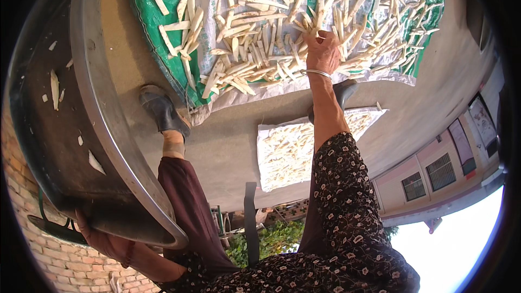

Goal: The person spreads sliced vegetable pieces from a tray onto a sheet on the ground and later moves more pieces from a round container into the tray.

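My right hand (323,52), with a bangle at the wrist, reaches down into many pale cut root-vegetable strips (260,51). Its fingers are curled and touch strips; whether they grip any is unclear. Beneath the strips lies a green and white woven plastic sack sheet (152,28). At lower left my left hand (99,238) holds a large dark metal basin (122,162) tilted on its side, the palm under its lower wall and some fingers hidden. A few pale scraps (55,89) cling inside the basin.
Dark shoes (163,108) stand on the concrete floor by the sheet's near edge. A smaller white sheet (285,154) covered with strips lies behind my legs. A brick wall (81,268) is at lower left, and a building with barred windows (441,171) stands at right.
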Action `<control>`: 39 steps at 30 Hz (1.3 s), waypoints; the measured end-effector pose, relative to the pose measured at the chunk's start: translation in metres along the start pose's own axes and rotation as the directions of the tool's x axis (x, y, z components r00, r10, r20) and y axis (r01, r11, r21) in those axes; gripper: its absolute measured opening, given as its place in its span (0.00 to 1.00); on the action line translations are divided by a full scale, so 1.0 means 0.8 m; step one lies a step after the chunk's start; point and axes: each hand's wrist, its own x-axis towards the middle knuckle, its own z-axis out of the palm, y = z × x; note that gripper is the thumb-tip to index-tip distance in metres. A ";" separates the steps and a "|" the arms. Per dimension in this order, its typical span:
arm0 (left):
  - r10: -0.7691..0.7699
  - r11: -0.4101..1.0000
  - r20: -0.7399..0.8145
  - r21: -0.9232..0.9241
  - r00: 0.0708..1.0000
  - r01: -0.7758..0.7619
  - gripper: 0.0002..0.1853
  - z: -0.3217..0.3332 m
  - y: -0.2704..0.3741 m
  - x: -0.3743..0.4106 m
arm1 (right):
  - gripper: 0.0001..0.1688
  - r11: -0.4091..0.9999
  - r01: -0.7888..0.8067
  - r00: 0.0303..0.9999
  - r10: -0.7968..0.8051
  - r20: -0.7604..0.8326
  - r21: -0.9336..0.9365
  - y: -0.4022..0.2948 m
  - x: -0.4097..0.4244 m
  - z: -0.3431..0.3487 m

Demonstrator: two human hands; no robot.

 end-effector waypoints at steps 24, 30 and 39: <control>0.051 0.999 -0.025 -0.001 0.998 -0.051 0.16 0.000 -0.006 0.000 | 0.19 0.997 0.051 0.998 -0.049 0.037 -0.064 -0.011 0.063 -0.033; 0.169 0.982 -0.133 0.111 0.977 -0.154 0.16 0.003 -0.011 0.002 | 0.09 0.959 -0.137 0.976 0.088 0.198 0.248 0.090 0.009 -0.038; 0.327 0.878 -0.180 0.420 0.928 -0.228 0.16 0.004 -0.016 0.000 | 0.10 0.313 -0.675 0.668 0.643 0.374 0.668 0.117 -0.082 0.029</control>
